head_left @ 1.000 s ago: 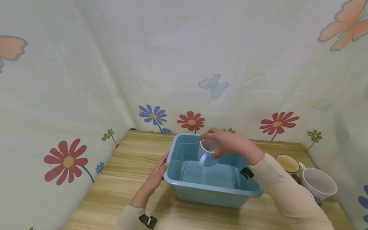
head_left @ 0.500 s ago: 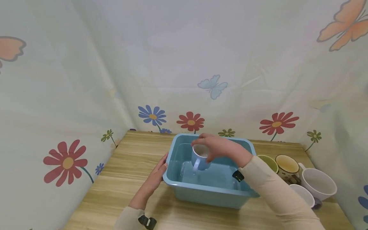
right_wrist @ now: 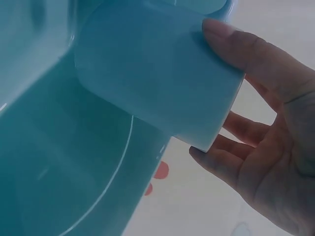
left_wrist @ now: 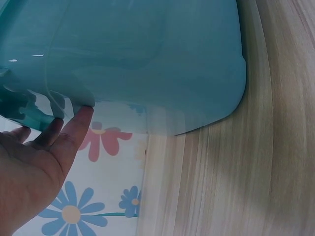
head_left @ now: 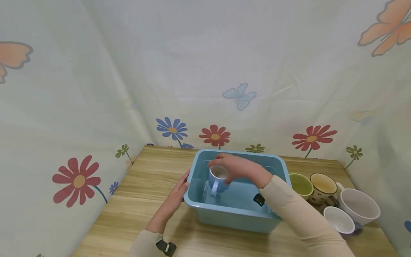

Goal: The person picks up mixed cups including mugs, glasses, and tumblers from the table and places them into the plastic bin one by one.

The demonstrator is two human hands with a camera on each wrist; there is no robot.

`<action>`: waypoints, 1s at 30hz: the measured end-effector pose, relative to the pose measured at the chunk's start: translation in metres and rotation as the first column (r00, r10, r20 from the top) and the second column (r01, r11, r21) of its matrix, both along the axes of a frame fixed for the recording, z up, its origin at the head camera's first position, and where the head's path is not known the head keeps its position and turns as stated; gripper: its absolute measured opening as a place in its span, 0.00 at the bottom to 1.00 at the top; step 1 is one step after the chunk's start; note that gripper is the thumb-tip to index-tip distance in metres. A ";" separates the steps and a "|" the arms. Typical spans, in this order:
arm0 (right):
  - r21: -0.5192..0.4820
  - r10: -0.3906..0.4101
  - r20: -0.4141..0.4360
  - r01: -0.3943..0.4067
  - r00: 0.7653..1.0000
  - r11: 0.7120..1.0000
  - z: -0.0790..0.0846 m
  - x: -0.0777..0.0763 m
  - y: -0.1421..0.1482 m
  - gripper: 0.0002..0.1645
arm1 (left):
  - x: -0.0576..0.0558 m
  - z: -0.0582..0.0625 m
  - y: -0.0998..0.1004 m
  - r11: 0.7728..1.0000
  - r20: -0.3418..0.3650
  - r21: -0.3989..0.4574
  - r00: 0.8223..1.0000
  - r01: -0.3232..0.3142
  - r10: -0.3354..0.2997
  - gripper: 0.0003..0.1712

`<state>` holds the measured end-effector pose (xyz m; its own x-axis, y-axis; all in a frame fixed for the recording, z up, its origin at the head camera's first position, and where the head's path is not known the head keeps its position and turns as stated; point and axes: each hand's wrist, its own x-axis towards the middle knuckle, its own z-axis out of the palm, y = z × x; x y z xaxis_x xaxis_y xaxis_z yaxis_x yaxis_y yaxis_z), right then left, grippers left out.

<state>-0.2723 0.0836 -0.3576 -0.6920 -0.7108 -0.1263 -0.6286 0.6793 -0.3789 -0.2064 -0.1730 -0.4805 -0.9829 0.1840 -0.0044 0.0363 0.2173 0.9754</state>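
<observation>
A light blue mug (head_left: 215, 181), pale inside, hangs upright in the left part of a blue plastic basin (head_left: 236, 222), its handle toward the front. My right hand (head_left: 237, 168) grips it by the rim from above. In the right wrist view the thumb lies on one side of the mug (right_wrist: 152, 64), with the other fingers around the rim. At the basin's left end, my left hand (head_left: 174, 195) rests against the outer wall. The left wrist view has its fairly straight fingertips (left_wrist: 84, 115) touching the wall below the rim.
To the right of the basin stand a green cup (head_left: 302, 186), a cream mug with dark spots (head_left: 322, 185), a large white mug (head_left: 359, 205) and a smaller white-lined mug (head_left: 339, 219). A flowered cloth (head_left: 192, 71) hangs behind the wooden table (head_left: 125, 214).
My right hand has carried the blue mug leftward and lower into the basin. The left hand has stayed at the basin's left end. The cups on the right have come into fuller view.
</observation>
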 end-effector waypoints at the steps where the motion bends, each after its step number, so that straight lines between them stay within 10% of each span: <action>1: 0.004 0.002 0.002 -0.002 1.000 1.000 -0.001 -0.001 -0.001 0.45 | 0.000 -0.001 0.000 1.000 0.001 -0.001 1.000 -0.001 0.001 0.33; 30: 0.022 -0.036 0.069 0.035 0.997 0.999 -0.030 -0.015 -0.020 0.47 | 0.001 0.000 -0.001 1.000 0.023 -0.005 1.000 0.011 -0.011 0.33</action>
